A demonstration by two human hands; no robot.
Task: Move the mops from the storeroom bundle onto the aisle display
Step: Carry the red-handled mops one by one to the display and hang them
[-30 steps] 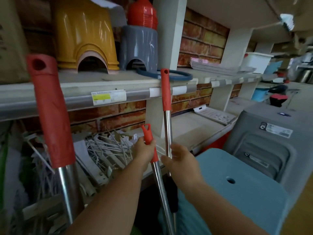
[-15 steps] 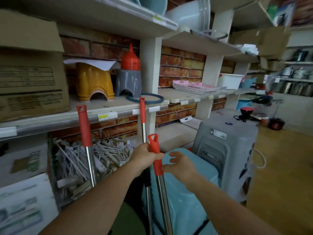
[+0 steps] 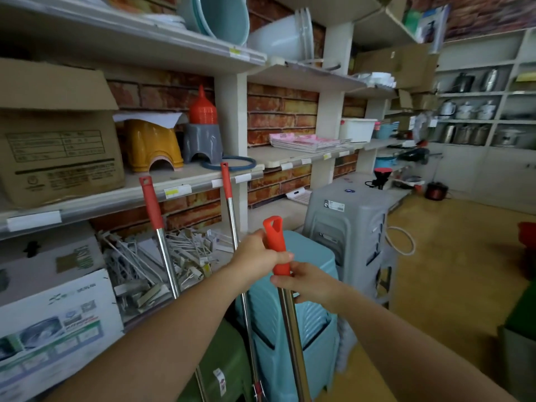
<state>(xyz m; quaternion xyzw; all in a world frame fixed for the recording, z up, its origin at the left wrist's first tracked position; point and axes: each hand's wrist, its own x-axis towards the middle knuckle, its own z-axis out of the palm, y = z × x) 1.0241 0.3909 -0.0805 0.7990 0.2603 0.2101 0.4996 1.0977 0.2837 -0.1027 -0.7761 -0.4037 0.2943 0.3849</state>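
Both the left hand (image 3: 261, 256) and right hand (image 3: 307, 281) grip one mop (image 3: 277, 242) by its red handle, upright before the shelf (image 3: 185, 181). Two other mops (image 3: 152, 204) lean there; whether placed cannot be told.

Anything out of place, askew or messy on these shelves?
Yes. A jumbled heap of white display hooks lies loose on the lowest shelf, and the cardboard box above has its flap sticking up. Both hands grip one mop handle.
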